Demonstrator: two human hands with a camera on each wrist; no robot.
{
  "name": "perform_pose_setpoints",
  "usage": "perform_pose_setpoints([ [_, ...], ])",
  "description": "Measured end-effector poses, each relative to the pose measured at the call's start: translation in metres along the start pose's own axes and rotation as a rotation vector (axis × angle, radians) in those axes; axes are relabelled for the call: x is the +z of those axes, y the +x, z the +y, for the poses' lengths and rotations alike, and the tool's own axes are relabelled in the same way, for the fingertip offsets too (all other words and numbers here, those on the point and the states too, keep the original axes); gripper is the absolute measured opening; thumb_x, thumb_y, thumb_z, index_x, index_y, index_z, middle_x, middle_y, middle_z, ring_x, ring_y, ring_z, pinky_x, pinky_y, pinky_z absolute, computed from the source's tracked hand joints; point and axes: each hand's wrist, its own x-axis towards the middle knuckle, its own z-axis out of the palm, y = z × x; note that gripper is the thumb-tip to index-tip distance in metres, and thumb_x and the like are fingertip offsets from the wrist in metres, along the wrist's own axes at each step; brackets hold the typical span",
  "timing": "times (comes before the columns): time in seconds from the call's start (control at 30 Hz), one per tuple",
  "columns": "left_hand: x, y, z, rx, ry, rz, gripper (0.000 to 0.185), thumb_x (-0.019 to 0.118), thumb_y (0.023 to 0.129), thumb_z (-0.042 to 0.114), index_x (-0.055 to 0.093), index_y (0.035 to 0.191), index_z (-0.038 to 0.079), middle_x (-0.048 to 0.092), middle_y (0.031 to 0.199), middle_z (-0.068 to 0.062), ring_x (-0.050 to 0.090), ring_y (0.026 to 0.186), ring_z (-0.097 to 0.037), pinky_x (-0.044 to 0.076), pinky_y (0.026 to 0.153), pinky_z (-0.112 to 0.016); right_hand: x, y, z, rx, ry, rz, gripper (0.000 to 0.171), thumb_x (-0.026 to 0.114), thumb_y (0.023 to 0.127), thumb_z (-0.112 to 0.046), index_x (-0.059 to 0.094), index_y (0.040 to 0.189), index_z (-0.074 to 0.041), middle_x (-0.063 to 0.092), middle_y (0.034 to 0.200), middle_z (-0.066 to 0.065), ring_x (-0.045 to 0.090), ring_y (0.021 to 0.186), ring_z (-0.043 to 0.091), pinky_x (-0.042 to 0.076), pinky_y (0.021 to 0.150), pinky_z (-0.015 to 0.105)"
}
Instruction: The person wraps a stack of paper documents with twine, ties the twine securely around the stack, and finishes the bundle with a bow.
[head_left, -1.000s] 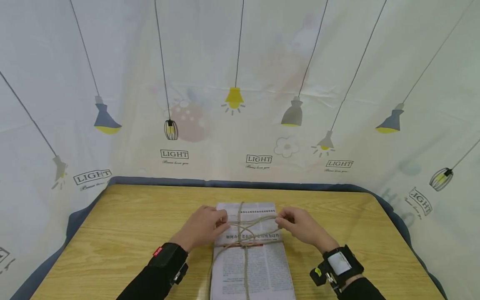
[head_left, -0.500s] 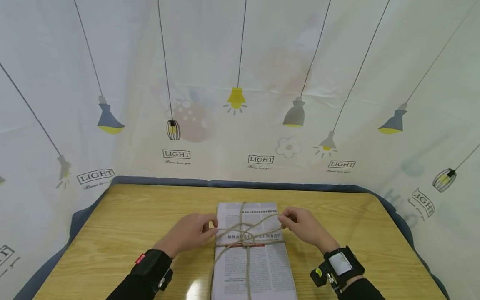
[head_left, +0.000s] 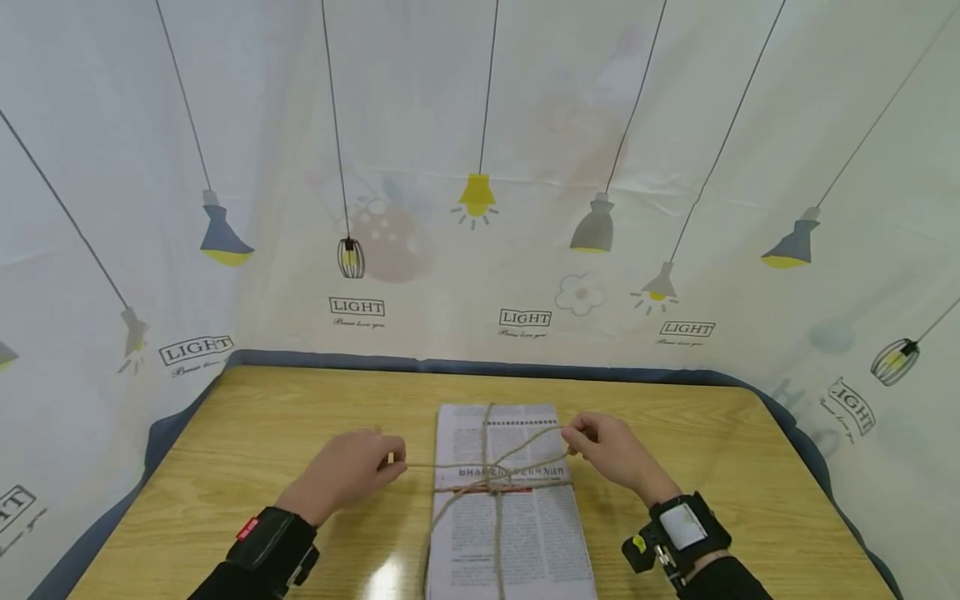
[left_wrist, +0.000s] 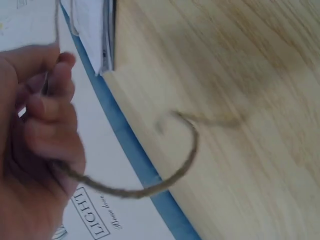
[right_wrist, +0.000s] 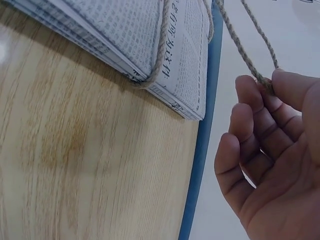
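A stack of folded newspapers [head_left: 517, 542] lies on the table, with brown twine [head_left: 498, 533] running round it both lengthwise and across, crossing near its middle. To the left of the stack, my left hand [head_left: 348, 471] pinches one strand, which stretches straight from the crossing. In the left wrist view a loose curved tail of twine [left_wrist: 130, 193] hangs out of that hand's curled fingers. Just off the stack's right edge, my right hand [head_left: 615, 450] holds a loop of twine [right_wrist: 245, 57] between thumb and index finger; its other fingers are loosely bent.
Under the stack is a wood-grain table [head_left: 285, 417] with a dark blue edge [head_left: 420, 365]. Behind it hangs a pale cloth [head_left: 420, 125] printed with lamps. Each wrist wears a strapped camera band, such as the right wristband [head_left: 686, 525].
My left hand has moved left and slightly down, away from the stack, drawing its strand out and shrinking the loop on that side. The right hand has barely moved and keeps its loop.
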Motion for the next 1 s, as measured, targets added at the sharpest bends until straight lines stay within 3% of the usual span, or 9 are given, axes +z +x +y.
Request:
perform_pose_setpoints([
  [0.17,-0.005,-0.006,0.014,0.035,-0.130,-0.164,0.011,0.062,0.096,0.028,0.068,0.088,0.021,0.053,0.065,0.014,0.045,0.054,-0.003,0.038,0.055,-0.023,-0.001,0.000,-0.004,-0.008,-0.003,0.014,0.025,0.054,0.100,-0.032,0.064,0.094,-0.010,0.063,0.082,0.003,0.050,0.070,0.014,0.040,0.060,0.027],
  [0.4,0.005,-0.011,0.044,0.122,-0.162,-0.267,0.021,0.061,0.095,0.030,0.064,0.075,0.027,0.055,0.067,0.016,0.044,0.055,0.000,0.039,0.057,-0.022,0.000,0.003,-0.007,-0.013,-0.004,0.034,0.025,0.054,0.100,-0.032,0.063,0.092,-0.010,0.061,0.081,0.004,0.046,0.066,0.014,0.037,0.059,0.026],
  [0.57,0.018,-0.011,0.071,0.201,-0.116,-0.305,0.019,0.062,0.094,0.031,0.068,0.078,0.024,0.058,0.068,0.017,0.047,0.057,0.003,0.041,0.058,-0.019,0.000,0.005,-0.011,-0.009,-0.010,0.052,0.024,0.055,0.100,-0.034,0.064,0.092,-0.012,0.062,0.082,0.002,0.048,0.068,0.014,0.038,0.060,0.027],
  [0.7,0.029,-0.012,0.090,0.240,-0.086,-0.329,0.020,0.062,0.093,0.030,0.063,0.074,0.024,0.052,0.063,0.017,0.044,0.054,0.002,0.039,0.055,-0.017,0.001,0.006,-0.016,-0.011,-0.021,0.071,0.021,0.055,0.100,-0.033,0.063,0.090,-0.016,0.062,0.082,0.000,0.048,0.068,0.015,0.038,0.060,0.028],
  [0.9,0.041,-0.006,0.110,0.330,-0.154,-0.346,0.019,0.058,0.097,0.026,0.058,0.078,0.024,0.046,0.062,0.017,0.039,0.052,0.003,0.036,0.053,-0.014,0.002,0.007,-0.021,-0.029,-0.021,0.084,0.021,0.055,0.100,-0.033,0.063,0.090,-0.017,0.062,0.082,-0.001,0.050,0.069,0.014,0.040,0.060,0.027],
  [1.0,0.047,0.000,0.122,0.325,-0.187,-0.319,0.017,0.055,0.099,0.026,0.057,0.082,0.023,0.047,0.064,0.017,0.041,0.052,0.004,0.037,0.053,-0.014,0.003,0.007,-0.022,-0.037,-0.016,0.090,0.021,0.055,0.100,-0.034,0.063,0.091,-0.017,0.063,0.082,-0.001,0.053,0.071,0.014,0.041,0.060,0.028],
])
